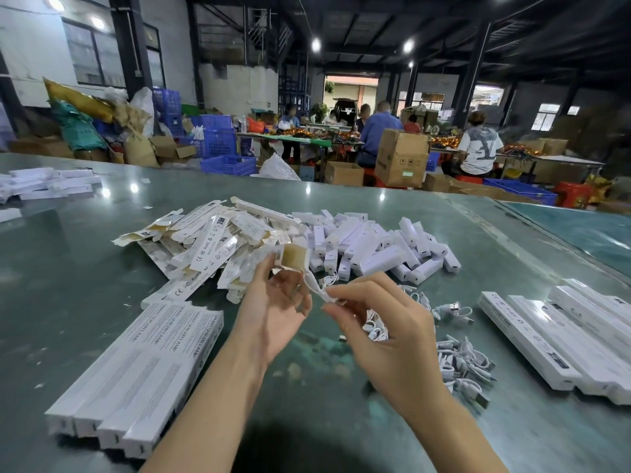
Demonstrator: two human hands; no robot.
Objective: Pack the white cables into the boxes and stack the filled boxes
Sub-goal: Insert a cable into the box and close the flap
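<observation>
My left hand (273, 308) grips a long white box (294, 256) by its open end, the brown inside facing me. My right hand (379, 315) pinches a coiled white cable (319, 288) just below the box opening; the cable tip points toward the opening. More white cables (461, 363) lie loose on the table to the right of my right hand. A row of closed long white boxes (143, 370) lies at the lower left. Another stack of closed boxes (560, 329) lies at the right.
On the green table (85, 268), a pile of flat open boxes (208, 244) and a heap of small white boxes (368, 247) lie behind my hands. More white boxes (47, 182) sit far left. People work at tables beyond, among cartons and blue crates.
</observation>
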